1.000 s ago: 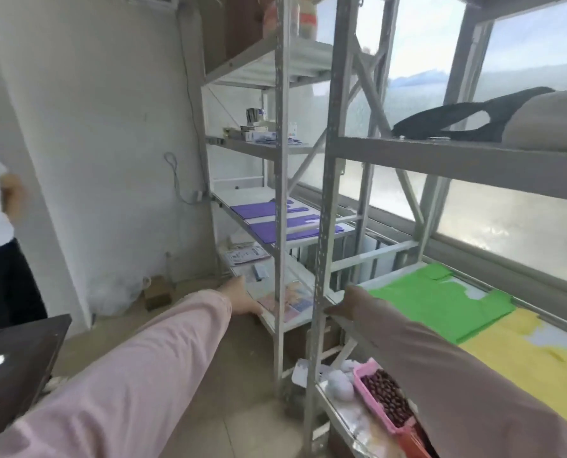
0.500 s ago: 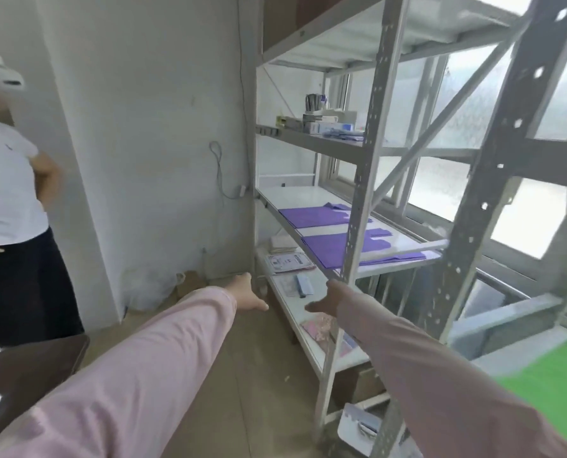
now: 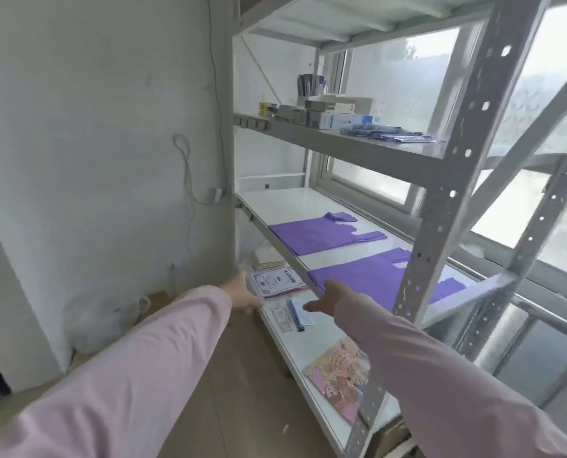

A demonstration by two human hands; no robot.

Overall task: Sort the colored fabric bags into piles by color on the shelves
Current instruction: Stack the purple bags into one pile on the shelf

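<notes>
Two purple fabric bags lie flat on the middle white shelf: the far purple bag and the near purple bag, partly hidden by a grey upright post. My right hand reaches out in front of that shelf's edge, close to the near bag's corner, fingers loosely extended and holding nothing. My left hand is stretched forward at the same height, left of the shelf, fingers relaxed and empty. Both arms wear pink sleeves.
The lower shelf holds a packet of paper, a small blue-white item and a pink patterned sheet. The upper shelf carries boxes. A perforated grey post stands in front right. White wall and a plastic bag are at left.
The view swung left and closer to the left rack; the green and yellow bags and the standing person left the frame. Both empty hands now reach nearer the purple bags' shelf.
</notes>
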